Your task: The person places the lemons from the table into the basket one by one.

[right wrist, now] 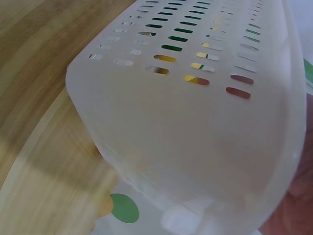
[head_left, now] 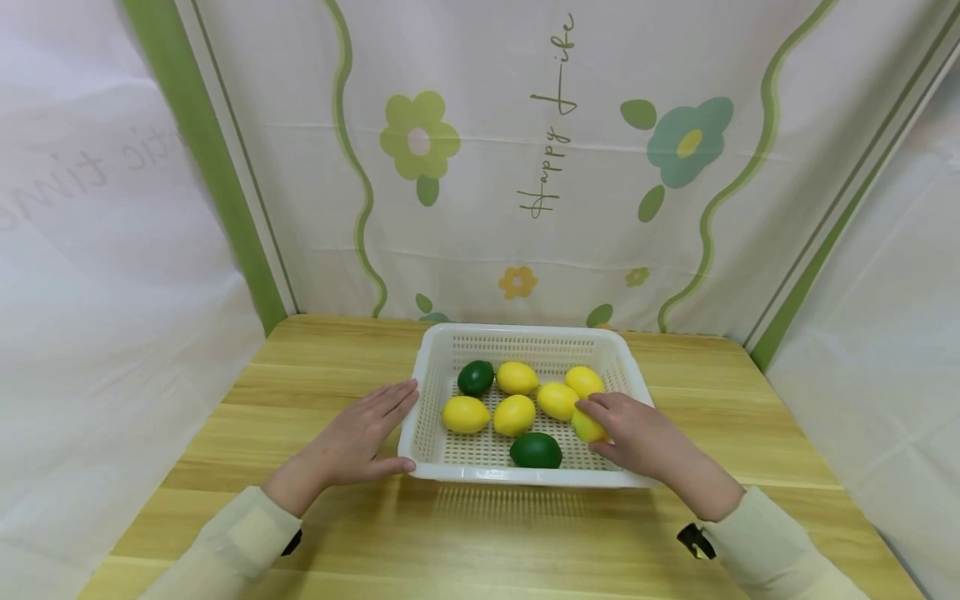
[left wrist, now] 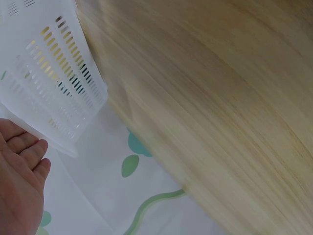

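Note:
A white slotted plastic basket (head_left: 517, 335) stands on the wooden table (head_left: 480, 533) and holds several yellow lemons (head_left: 466, 413) and two green limes (head_left: 536, 450). My left hand (head_left: 367, 433) rests flat against the basket's left wall, fingers straight; the left wrist view shows those fingers (left wrist: 22, 161) beside the basket wall (left wrist: 54, 83). My right hand (head_left: 630, 433) reaches over the right rim and grips a yellow lemon (head_left: 587, 427) inside. The right wrist view shows only the basket's outer wall (right wrist: 195, 122) close up.
A white cloth with green stripes and flowers (head_left: 525, 167) hangs behind and to both sides of the table. Bare wooden tabletop lies in front of the basket and to its left and right.

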The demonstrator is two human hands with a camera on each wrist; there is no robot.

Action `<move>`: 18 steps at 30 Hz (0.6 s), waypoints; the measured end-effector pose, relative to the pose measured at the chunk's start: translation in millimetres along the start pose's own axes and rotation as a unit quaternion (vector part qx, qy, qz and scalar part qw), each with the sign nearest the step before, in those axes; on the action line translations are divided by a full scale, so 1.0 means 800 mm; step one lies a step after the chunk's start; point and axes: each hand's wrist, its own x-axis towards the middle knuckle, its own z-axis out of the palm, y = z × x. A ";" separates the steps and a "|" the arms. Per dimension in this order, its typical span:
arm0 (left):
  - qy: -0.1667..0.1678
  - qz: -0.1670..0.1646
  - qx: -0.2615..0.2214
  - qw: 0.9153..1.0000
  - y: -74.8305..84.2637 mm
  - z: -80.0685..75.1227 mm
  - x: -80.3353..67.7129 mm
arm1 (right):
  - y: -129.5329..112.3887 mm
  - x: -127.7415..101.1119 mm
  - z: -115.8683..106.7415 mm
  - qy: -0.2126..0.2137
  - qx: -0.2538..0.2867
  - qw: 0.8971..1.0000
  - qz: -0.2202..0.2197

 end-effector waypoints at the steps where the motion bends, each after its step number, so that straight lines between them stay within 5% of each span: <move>1: 0.000 0.000 0.000 1.000 0.000 0.000 0.000 | 0.000 0.000 0.000 -0.003 0.002 1.000 0.003; 8: 0.003 0.001 -0.002 1.000 0.001 -0.001 0.000 | -0.001 -0.001 0.001 -0.019 0.011 1.000 0.016; 18: -0.003 -0.003 -0.009 1.000 0.002 -0.003 0.001 | 0.006 -0.003 -0.003 0.017 0.011 1.000 0.006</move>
